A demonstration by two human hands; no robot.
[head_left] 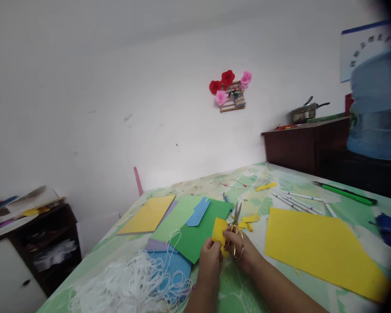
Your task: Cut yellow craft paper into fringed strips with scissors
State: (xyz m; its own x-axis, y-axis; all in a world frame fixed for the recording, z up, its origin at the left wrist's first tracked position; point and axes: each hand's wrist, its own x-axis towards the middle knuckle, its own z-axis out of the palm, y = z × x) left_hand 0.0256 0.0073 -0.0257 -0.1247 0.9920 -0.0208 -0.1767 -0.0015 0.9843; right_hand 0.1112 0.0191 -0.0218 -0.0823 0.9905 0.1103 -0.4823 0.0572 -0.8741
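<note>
Yellow paper, a small piece, is held up between the two hands, above the near middle of the worktop. The left hand comes up from the bottom edge, its wrist nearly straight and its fingers curled and pinched on the piece's lower left side. The right hand reaches in from the lower right, forearm slanting, fingers closed round the scissors while the thumb side also meets the piece's right edge. The blades point up and away; one gold ring hangs over the back of the fingers.

Both forearms are cut off by the bottom edge. The lower part of the piece is covered by the fingers, with a bit of yellow showing beneath, and the left fingertips are hard to make out. Whether the blades are parted is unclear. A dark blur covers the right edge and a corner of the large yellow sheet; a blue thing near it is too smeared to name.

The piece looks flat, plain and roughly four-sided, overlapping the green sheet behind. Yellow scraps lie just beyond the scissors.
</note>
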